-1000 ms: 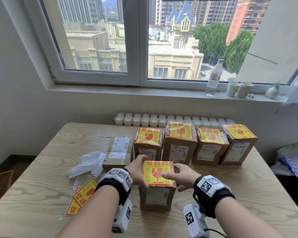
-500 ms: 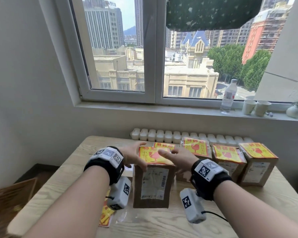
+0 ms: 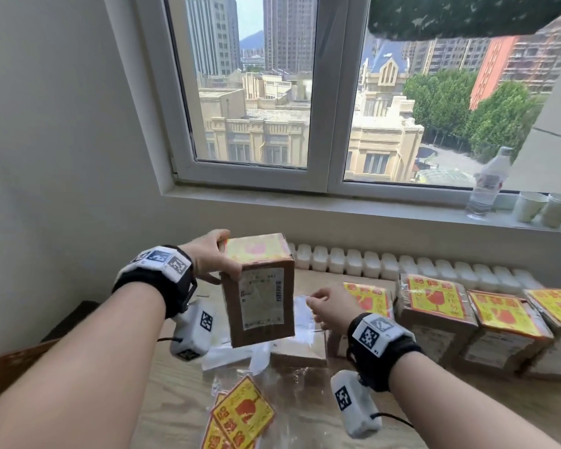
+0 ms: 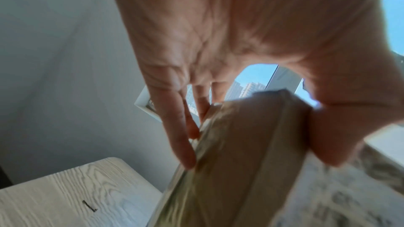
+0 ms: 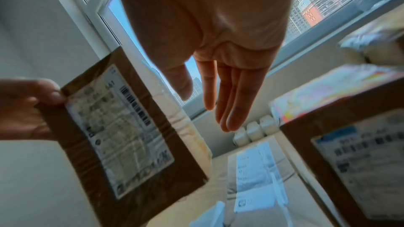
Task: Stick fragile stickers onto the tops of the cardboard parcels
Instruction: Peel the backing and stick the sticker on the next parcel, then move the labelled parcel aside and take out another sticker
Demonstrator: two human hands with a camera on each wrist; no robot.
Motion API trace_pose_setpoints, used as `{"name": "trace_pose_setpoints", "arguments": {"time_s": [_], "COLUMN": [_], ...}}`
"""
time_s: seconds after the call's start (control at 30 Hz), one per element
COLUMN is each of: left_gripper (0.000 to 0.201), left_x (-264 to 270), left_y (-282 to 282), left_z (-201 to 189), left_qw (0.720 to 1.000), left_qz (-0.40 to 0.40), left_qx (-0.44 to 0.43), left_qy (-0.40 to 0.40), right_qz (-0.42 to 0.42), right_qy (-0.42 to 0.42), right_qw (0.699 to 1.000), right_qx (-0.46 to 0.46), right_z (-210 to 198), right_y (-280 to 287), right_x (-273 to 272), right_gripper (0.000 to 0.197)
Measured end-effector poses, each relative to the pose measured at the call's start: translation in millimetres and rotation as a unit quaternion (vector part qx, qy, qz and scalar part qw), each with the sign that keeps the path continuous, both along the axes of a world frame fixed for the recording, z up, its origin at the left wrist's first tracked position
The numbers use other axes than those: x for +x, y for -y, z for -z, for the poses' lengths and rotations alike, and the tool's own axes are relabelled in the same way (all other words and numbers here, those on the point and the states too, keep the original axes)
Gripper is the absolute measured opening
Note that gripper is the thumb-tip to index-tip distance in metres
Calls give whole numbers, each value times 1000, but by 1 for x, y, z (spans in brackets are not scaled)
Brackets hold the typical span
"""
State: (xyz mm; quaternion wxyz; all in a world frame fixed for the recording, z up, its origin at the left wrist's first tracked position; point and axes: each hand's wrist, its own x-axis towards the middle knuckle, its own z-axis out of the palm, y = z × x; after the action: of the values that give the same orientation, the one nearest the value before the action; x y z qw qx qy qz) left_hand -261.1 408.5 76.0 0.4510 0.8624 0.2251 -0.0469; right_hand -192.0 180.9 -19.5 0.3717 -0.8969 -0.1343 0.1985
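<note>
My left hand (image 3: 224,254) grips a stickered cardboard parcel (image 3: 259,286) by its upper left corner and holds it in the air above the table, with its shipping label facing me. In the left wrist view the thumb and fingers clamp the parcel (image 4: 240,161) from both sides. To its right, my right hand (image 3: 321,306) hovers with straight fingers (image 5: 227,110) and holds nothing. Below lies a flat parcel without sticker (image 3: 300,348). Loose yellow-red fragile stickers (image 3: 242,413) lie near me. Several stickered parcels (image 3: 434,306) stand in a row on the right.
White crumpled backing sheets (image 3: 234,354) lie beside the flat parcel. The wooden table (image 3: 175,400) ends at the wall, where a white ribbed strip (image 3: 402,267) runs. A water bottle (image 3: 489,186) and paper cups (image 3: 531,207) stand on the windowsill.
The parcel has risen off the table and now hangs in my left hand alone. My right hand has let go of it and dropped to the right. My view has tilted up.
</note>
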Motion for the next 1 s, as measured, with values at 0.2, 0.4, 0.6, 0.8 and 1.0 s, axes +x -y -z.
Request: {"name": "trace_pose_setpoints", "arguments": {"time_s": [0.2,0.4,0.6,0.8,1.0], "left_gripper": [117,97,104,101,89], "left_x": [48,83,101,100,97], "left_y": [-48,-81,-92,-97,-111], "left_z": [59,101,128,140,116], "left_qw": [996,995,998,998,999], "left_qz": [4,17,44,37,-15], "left_qx": [83,100,36,47,48], "left_qy": [25,24,14,5,13], "right_qz": [22,75,125,162,179], "right_qy": [5,-12,-4,0,40], "right_qw": [989,958,945,955,961], "right_qx": [-143,-276,-304,-250,-205], "right_z": [53,113,134,123,85], "right_y": [-54,-84,-94,-95,-95], "right_x": [15,29,37,40,40], "right_gripper": [50,92,121,113,105]}}
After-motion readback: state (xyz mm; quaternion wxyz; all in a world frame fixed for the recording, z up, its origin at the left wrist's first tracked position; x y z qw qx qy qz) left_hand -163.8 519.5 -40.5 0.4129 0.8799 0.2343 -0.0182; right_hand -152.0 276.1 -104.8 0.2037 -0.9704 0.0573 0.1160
